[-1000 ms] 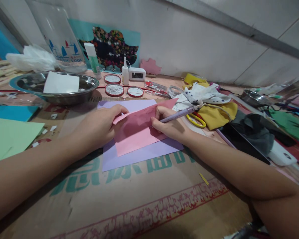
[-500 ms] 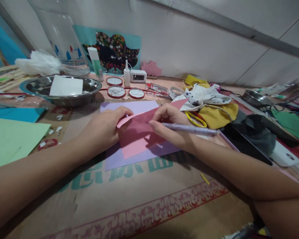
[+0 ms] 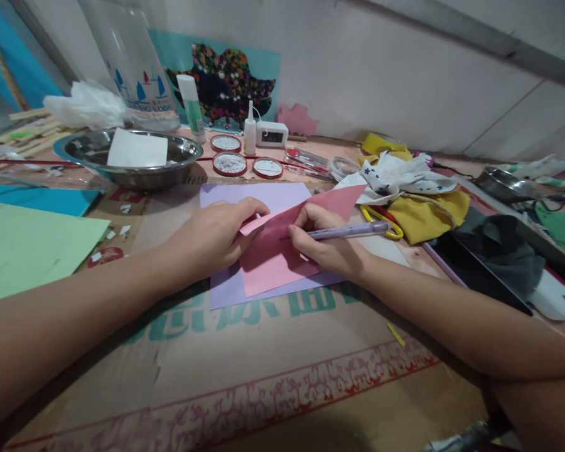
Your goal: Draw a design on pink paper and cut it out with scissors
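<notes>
My left hand (image 3: 226,229) pinches the left edge of a folded sheet of pink paper (image 3: 268,267), whose upper flap is raised. A pen (image 3: 348,231) is gripped in my right hand (image 3: 322,238), its tip end at the pink paper near the fold. Whether the tip touches is too small to tell. Under the pink paper lies a lilac sheet (image 3: 223,292), flat on printed cardboard (image 3: 207,364). Yellow-handled scissors (image 3: 395,231) lie just beyond my right hand, partly under cloth.
At the back left stands a metal bowl (image 3: 141,179) with a white paper piece. Behind are a glue stick (image 3: 191,107), a small glue bottle (image 3: 250,132), a digital clock (image 3: 272,134) and round dishes of beads (image 3: 229,164). Cloth scraps (image 3: 428,213) and a black tablet-like slab (image 3: 475,270) lie right; green paper (image 3: 32,251) left.
The view has shifted, so everything sits a little further right and higher. The pen has tilted, its back end now higher, and its front end is against the pink paper's lower part.
</notes>
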A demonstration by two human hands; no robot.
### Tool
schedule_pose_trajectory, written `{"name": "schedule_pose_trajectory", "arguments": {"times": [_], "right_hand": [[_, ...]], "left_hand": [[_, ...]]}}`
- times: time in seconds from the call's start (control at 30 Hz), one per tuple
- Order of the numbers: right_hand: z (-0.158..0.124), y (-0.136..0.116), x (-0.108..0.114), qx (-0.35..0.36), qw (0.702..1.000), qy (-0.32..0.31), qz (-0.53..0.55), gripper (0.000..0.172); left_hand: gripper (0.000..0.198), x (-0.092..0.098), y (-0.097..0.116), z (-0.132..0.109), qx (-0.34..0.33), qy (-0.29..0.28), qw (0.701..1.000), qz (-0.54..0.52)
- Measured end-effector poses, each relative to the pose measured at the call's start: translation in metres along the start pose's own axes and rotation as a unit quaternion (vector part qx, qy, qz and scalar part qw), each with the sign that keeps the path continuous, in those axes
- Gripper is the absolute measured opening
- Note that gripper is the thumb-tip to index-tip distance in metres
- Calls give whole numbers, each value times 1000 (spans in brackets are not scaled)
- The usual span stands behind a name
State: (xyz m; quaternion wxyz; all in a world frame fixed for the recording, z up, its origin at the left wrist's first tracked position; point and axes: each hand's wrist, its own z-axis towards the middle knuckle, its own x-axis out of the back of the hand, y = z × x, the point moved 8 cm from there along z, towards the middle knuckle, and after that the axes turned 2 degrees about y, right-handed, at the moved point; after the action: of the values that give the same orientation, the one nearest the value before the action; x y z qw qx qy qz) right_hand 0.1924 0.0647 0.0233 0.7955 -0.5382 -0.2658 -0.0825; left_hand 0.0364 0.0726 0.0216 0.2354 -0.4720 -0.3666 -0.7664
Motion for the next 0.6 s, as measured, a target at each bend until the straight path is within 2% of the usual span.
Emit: {"name": "schedule_pose_trajectory", "arguments": {"times": [0.6], "right_hand": [[7,-6,-8,24,996,-36,-72,21]], "left_hand": [[40,-2,1,0,9,-23,999,42]]}}
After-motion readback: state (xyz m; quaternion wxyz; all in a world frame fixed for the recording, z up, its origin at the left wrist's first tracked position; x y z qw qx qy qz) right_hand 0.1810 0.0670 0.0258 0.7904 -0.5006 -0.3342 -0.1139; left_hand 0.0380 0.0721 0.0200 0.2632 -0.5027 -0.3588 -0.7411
